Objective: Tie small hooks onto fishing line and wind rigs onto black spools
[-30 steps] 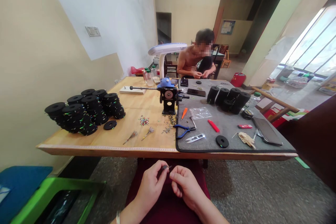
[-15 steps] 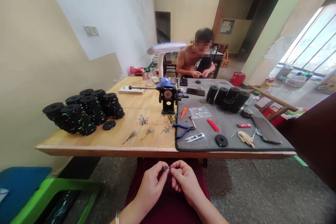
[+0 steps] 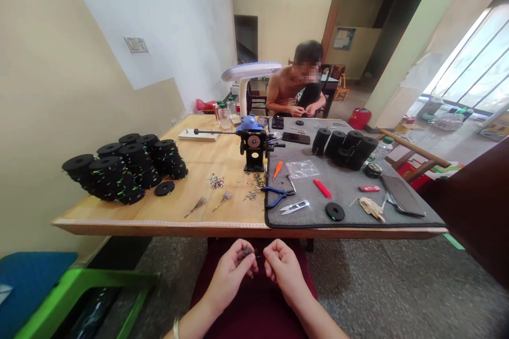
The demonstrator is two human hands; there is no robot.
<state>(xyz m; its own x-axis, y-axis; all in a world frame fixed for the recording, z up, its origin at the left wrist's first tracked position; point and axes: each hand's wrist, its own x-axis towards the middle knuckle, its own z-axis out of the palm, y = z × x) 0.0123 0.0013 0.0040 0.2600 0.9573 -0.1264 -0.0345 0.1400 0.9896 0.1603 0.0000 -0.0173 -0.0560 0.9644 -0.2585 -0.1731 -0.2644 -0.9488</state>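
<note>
Fingers (image 3: 248,261) of the left hand (image 3: 229,277) are curled in, thumb and forefinger pinching a small grey piece (image 3: 246,251). The right hand (image 3: 284,270) faces it just beside, knuckles up, its fingertips drawn together in a pinch of their own; whether a fine strand sits between them cannot be told. Both wrists angle inward, so the two hands nearly meet. They hang well to the near side of the hand-crank winder (image 3: 253,143), almost in line with it and lower, over a dark red lap (image 3: 254,307). The piece is one only. It seems to lie crosswise, its long axis running from one hand toward the other, though it is too small to be sure. Left of the winder stand stacked black spools (image 3: 119,169), too many and too overlapped to count, with one loose black disc (image 3: 164,188) beside them. Nearer than the winder and slightly left lie two small tufts (image 3: 198,204). To its right are one pair of blue-handled pliers (image 3: 278,196), one pair of snips (image 3: 295,207), one red lighter (image 3: 323,188), a second loose disc (image 3: 335,212) and about five black rolls (image 3: 344,148) on their sides. Beyond the winder a person (image 3: 296,90) sits with both hands together.
</note>
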